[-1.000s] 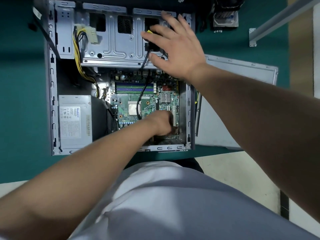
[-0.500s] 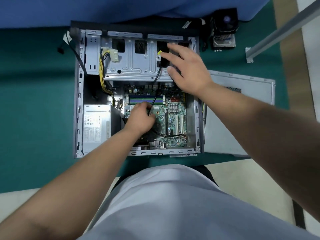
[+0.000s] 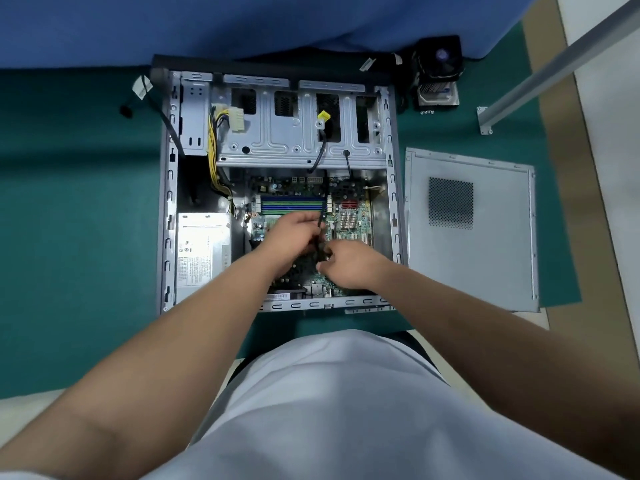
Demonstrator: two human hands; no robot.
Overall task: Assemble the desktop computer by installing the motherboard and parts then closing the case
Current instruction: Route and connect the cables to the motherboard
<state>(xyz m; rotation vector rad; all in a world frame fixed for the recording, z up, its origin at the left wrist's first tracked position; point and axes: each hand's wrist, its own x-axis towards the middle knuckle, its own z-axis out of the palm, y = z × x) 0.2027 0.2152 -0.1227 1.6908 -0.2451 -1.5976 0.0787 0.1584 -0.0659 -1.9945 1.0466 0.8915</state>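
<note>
PSU label unreadable. Open case w/ green motherboard on bench; left hand and right hand both pinch black cable.

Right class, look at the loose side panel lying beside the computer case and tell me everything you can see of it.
The side panel is a flat, roughly rectangular sheet of pale grey metal, as it looks, with folded edges and small tabs along its rim. A dark square patch of perforated vent holes sits in its far half. It lies flat to the right of the open case, detached and close alongside it. It rests mostly on the green mat, its near corner reaching past the mat's edge. Neither hand touches it.
</note>
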